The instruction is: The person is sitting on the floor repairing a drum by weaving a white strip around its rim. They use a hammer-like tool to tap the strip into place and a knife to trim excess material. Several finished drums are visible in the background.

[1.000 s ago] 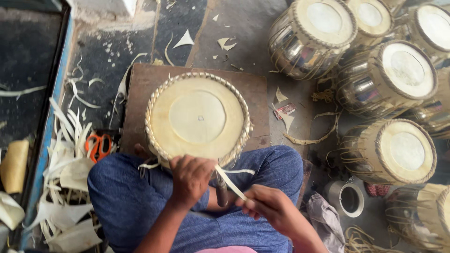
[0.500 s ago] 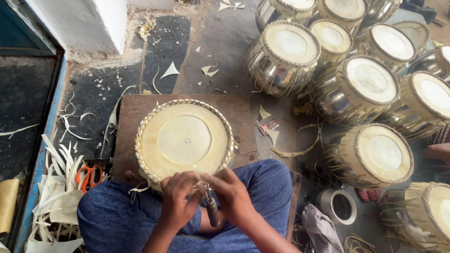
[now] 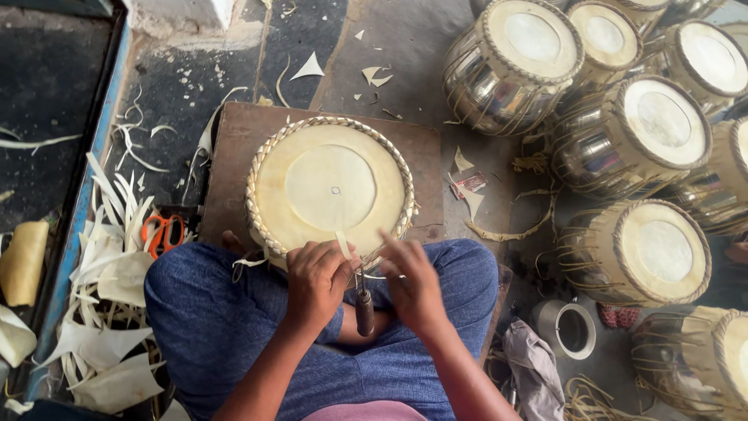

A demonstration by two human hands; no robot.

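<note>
- The left hand (image 3: 315,282) is clenched at the near rim of a round drum head (image 3: 329,189), its fingers curled over the braided edge and pinching a pale strip (image 3: 344,245) that sticks up just beyond the knuckles.
- The right hand (image 3: 411,282) sits just beside it — fingers bent and pressed to the same rim, forefinger stretched out toward the braid; whether it grips anything I cannot tell.
- Between the two hands, just below the fingertips, hangs a tool with a dark wooden handle (image 3: 365,309), its metal shaft rising toward the rim; which hand holds it is hidden.
- The drum head rests on a brown wooden board (image 3: 241,148) beyond the fingers, its near edge over the person's lap in blue trousers (image 3: 210,312).
- Left of the left hand, well apart, orange-handled scissors (image 3: 162,231) lie among pale hide offcuts (image 3: 109,257) on the floor.
- Right of the right hand, well apart, stand several shiny metal drums (image 3: 639,249) laced with straps, and nearer, a grey cup (image 3: 567,328) beside a crumpled rag (image 3: 532,360).
</note>
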